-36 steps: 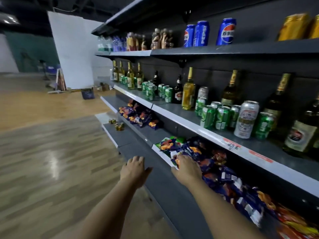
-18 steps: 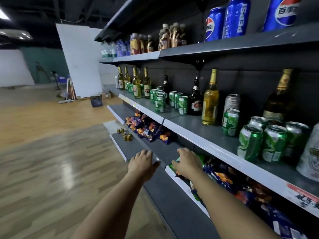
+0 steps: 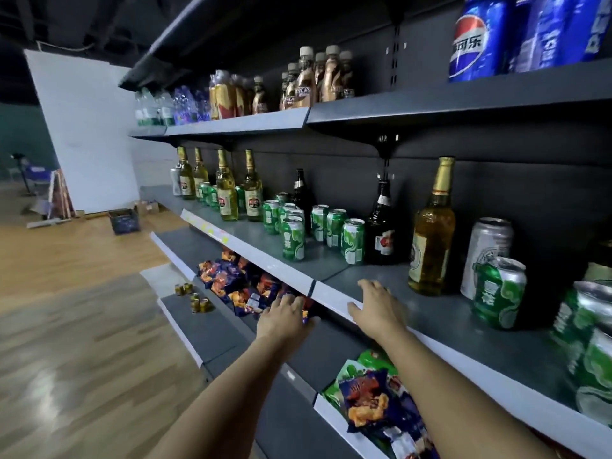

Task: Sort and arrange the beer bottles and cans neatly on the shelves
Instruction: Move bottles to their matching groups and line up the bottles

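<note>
Beyond the right hand [image 3: 377,308], a matt grey metal shelf [image 3: 440,329] carries glossy aluminium cans [image 3: 498,293] and shiny glass bottles [image 3: 430,240].

A wooden plank floor [image 3: 76,332] fills the left half of the view, glossy, with a pale patch of reflected light near its lower left. Dark grey metal shelving [image 3: 430,104] runs along the right side against a perforated dark back panel [image 3: 496,180]. At the far end a large white board [image 3: 89,134] stands upright on the floor, a dark crate [image 3: 124,220] just beside its base. The ceiling [image 3: 76,21] is black and dim.
</note>
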`<state>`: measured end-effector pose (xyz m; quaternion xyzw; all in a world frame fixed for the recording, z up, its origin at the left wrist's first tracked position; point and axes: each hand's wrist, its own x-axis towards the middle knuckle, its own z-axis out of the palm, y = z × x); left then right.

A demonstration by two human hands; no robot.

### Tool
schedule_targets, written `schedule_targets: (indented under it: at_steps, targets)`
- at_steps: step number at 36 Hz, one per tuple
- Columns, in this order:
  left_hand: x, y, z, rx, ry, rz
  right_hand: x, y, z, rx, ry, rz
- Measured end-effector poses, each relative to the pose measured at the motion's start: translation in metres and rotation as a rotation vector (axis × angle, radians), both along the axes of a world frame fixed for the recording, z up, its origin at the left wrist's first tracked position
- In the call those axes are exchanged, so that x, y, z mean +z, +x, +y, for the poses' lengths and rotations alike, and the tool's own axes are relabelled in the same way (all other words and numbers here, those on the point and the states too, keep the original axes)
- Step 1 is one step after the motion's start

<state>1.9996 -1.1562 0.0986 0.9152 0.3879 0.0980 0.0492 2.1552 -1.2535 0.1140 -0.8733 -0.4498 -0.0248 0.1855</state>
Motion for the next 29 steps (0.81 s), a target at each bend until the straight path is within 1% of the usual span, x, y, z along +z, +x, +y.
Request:
schedule_targets:
  at_steps: [6,9,12,15,18,20,25,27,29]
  targets:
    - [0.012,0.032,0.084,-0.125,0.019,-0.01,0.018,0.023,0.064,-0.21,0.097,0.064]
    - [0.017,0.055,0.115,-0.176,0.011,-0.086,0.028,0.038,0.085,-0.326,0.162,0.101]
    - [0.018,0.083,0.132,-0.232,-0.033,-0.146,0.03,0.057,0.099,-0.411,0.206,0.113]
    - [0.021,0.114,0.142,-0.294,-0.047,-0.185,0.032,0.077,0.113,-0.453,0.218,0.135]
    - [0.025,0.145,0.15,-0.321,-0.08,-0.279,0.033,0.094,0.126,-0.481,0.26,0.157]
    - [0.028,0.166,0.154,-0.32,-0.133,-0.36,0.031,0.107,0.135,-0.492,0.293,0.183]
    - [0.034,0.209,0.161,-0.269,-0.399,-0.618,0.028,0.135,0.154,-0.515,0.403,0.24]
    - [0.034,0.223,0.165,-0.278,-0.464,-0.668,0.027,0.145,0.161,-0.528,0.444,0.251]
    - [0.033,0.233,0.168,-0.321,-0.513,-0.676,0.026,0.153,0.165,-0.535,0.481,0.274]
